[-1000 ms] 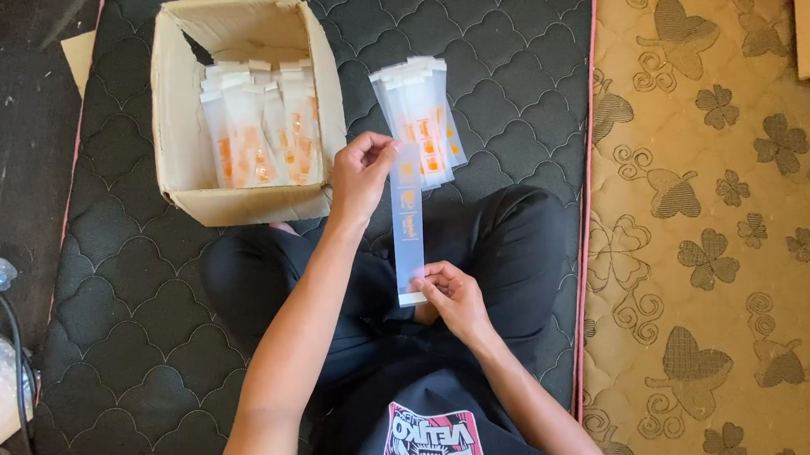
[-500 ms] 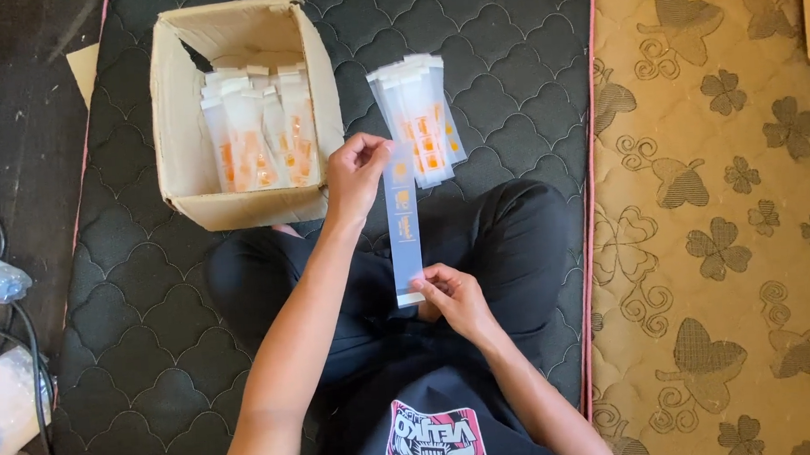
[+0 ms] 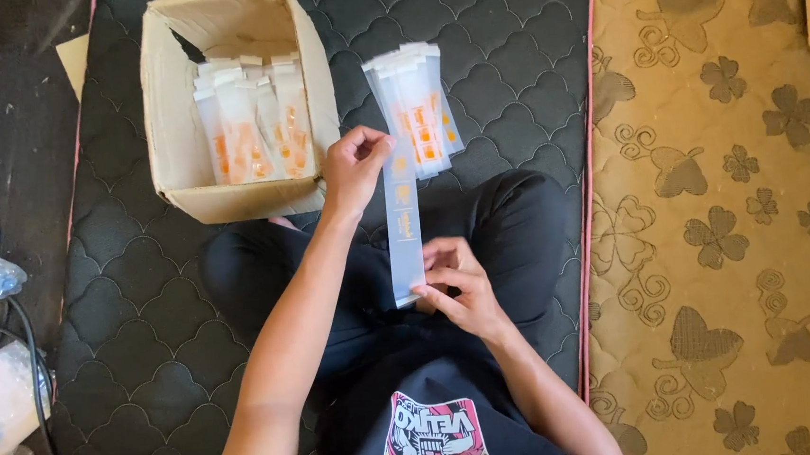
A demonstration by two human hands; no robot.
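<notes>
A long, narrow, translucent plastic sleeve with small orange print is held stretched lengthwise over the lap of a person seated cross-legged on a dark quilted mattress. Its far end is pinched between the thumb and fingers of the left hand, which are pressed together on it; its near end is pinched by the fingers of the right hand, curled closed around the lower edge. The sleeve thus lies between the two hands, touching both, and is lifted clear of the mattress.

Just beyond the sleeve's far end, a fanned stack of similar translucent sleeves with orange print is laid on the mattress, close to the left hand but not touched by it. To the left, an open brown cardboard box is seen, with more such sleeves standing inside it.

The work is judged to be partway: one pile has been gathered outside the box, one piece is in hand, and a good number are left in the box. Which pile is the finished one cannot be told. A beige floral-patterned mat lies beside the mattress on the right.
</notes>
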